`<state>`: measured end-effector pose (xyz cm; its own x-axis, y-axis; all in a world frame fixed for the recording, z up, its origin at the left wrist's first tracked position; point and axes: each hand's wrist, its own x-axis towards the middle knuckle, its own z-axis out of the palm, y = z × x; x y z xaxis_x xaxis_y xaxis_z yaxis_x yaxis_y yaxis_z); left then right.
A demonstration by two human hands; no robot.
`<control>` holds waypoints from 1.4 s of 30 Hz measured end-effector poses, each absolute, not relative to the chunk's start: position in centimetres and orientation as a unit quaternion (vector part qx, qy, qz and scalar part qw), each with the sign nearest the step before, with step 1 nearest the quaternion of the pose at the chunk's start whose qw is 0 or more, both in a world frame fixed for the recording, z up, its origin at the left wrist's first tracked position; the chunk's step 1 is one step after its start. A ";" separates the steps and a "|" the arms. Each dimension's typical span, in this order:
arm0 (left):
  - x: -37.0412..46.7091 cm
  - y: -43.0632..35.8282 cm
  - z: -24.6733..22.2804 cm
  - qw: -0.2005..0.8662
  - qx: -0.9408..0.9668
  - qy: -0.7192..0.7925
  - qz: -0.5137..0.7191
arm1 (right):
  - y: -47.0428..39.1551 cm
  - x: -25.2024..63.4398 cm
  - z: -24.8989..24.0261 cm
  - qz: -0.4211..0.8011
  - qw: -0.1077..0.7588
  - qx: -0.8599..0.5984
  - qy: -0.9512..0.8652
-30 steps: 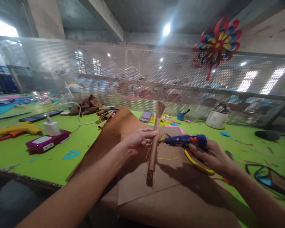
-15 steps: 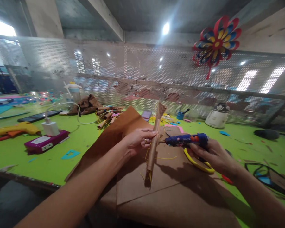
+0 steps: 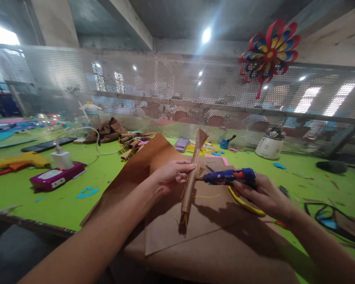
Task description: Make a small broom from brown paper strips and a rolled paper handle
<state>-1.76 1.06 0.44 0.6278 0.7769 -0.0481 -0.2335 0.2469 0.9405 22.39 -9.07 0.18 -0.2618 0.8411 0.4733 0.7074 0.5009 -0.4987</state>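
Note:
My left hand (image 3: 174, 173) is closed on a rolled brown paper tube (image 3: 190, 187), held upright and tilted, its top end fringed and fanned out like a small broom. Thin yellow string hangs about the tube's lower end. In my right hand (image 3: 262, 193) is a dark blue hot glue gun (image 3: 229, 177), its nozzle pointing left at the tube's side; whether the tip touches the paper I cannot tell. Beneath both hands lie large sheets of brown paper (image 3: 171, 236). Yellow-handled scissors (image 3: 248, 207) rest partly hidden under my right hand.
On the green table (image 3: 106, 201) stand a purple power strip (image 3: 59, 176) with a white plug, a yellow glue gun (image 3: 26, 159), and a white kettle-like bottle (image 3: 269, 144). Several string-tied paper rolls (image 3: 133, 144) lie behind. Glasses (image 3: 328, 217) rest at right; a perforated screen (image 3: 177, 86) closes the back.
The glue gun has shifted slightly left and downward along the tube's side with my right hand. My left hand keeps its hold, and the tube has barely moved.

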 end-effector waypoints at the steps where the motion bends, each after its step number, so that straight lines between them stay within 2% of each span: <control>1: -1.8 1.1 0.5 0.743 0.511 0.265 0.341 | -9.1 22.4 0.2 0.097 0.360 -0.493 -0.786; 6: -1.7 1.3 0.3 0.741 0.520 0.265 0.332 | -8.9 22.4 0.2 0.108 0.377 -0.506 -0.768; 16: -1.7 1.7 -0.2 0.733 0.537 0.257 0.328 | -9.4 22.2 0.7 0.097 0.359 -0.500 -0.782; 35: -1.8 1.1 0.4 0.755 0.483 0.264 0.357 | -9.1 22.2 0.4 0.103 0.368 -0.496 -0.779; 42: -1.9 0.8 0.7 0.756 0.481 0.266 0.356 | -9.1 23.0 0.1 0.141 0.391 -0.510 -0.753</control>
